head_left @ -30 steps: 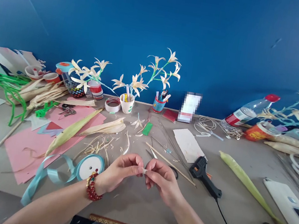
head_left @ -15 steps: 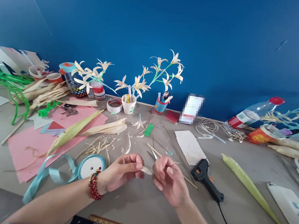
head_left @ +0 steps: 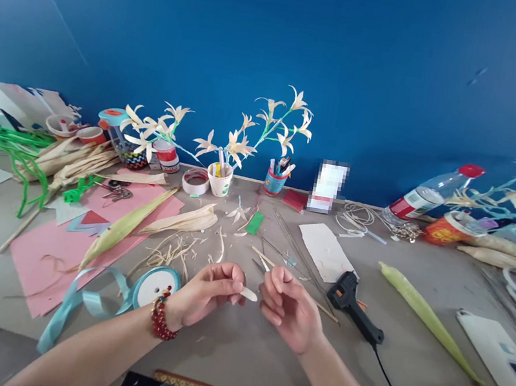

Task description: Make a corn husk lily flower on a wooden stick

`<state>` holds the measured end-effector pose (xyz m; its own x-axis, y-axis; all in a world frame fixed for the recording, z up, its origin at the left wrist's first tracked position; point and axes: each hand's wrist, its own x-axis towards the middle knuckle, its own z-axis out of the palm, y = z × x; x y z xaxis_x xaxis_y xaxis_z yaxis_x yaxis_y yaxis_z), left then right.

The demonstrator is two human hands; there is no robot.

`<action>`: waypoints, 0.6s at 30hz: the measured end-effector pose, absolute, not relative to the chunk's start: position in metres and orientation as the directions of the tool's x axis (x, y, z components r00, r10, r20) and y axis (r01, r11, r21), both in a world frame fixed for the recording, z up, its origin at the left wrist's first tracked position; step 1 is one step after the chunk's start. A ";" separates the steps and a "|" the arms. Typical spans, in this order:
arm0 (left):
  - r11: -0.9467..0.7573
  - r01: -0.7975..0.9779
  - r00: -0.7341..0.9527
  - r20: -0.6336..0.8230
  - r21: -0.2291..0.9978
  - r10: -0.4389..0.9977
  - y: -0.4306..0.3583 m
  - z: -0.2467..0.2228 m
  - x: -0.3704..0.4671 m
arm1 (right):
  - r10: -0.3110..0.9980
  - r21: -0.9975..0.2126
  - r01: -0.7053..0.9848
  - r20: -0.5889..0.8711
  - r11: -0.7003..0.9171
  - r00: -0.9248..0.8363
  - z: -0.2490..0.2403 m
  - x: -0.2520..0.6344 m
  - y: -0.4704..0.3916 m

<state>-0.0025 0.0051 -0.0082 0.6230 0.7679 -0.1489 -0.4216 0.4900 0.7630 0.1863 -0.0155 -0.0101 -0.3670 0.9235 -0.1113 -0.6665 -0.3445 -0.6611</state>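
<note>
Between the thumb and index finger of my left hand (head_left: 216,291) is a small pale petal-shaped piece (head_left: 249,294), its rounded end sticking out to the right. My right hand (head_left: 291,306) hovers just right of that piece, apart from it, with its fingers curled in. What the right fingers hold, if anything, is hidden. Behind the right hand, a pale pointed tip (head_left: 266,266) and thin sticks (head_left: 329,314) lie on the table. Close to my left wrist stands a spool of light blue ribbon (head_left: 152,290) with a loose end trailing left.
A black glue gun (head_left: 357,310) and its cord lie to the right, beside a green corn husk (head_left: 419,316). Pink paper (head_left: 38,266) and more husks (head_left: 128,225) spread left. Husk flowers stand in a paper cup (head_left: 219,182) at the back, near a plastic bottle (head_left: 426,197).
My right hand has drawn slightly away from the petal-shaped piece, so its end now shows free. The left hand keeps its pinch, and the whole view has shifted slightly.
</note>
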 end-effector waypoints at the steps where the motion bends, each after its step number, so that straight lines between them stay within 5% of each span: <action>1: 0.491 -0.408 0.624 -0.158 0.769 0.765 0.006 -0.008 -0.003 | 0.936 -0.706 -0.634 -0.125 -0.316 -0.328 -0.009 0.186 -0.015; 7: 0.466 -0.312 0.618 -0.196 0.828 0.762 0.005 -0.013 -0.006 | 0.926 -0.902 -0.327 -0.166 -0.281 -0.340 -0.013 0.180 -0.022; 18: 0.362 -0.363 0.507 -0.145 0.859 0.850 0.001 -0.015 0.003 | 0.966 -0.921 -0.311 -0.184 -0.234 -0.181 -0.018 0.175 -0.023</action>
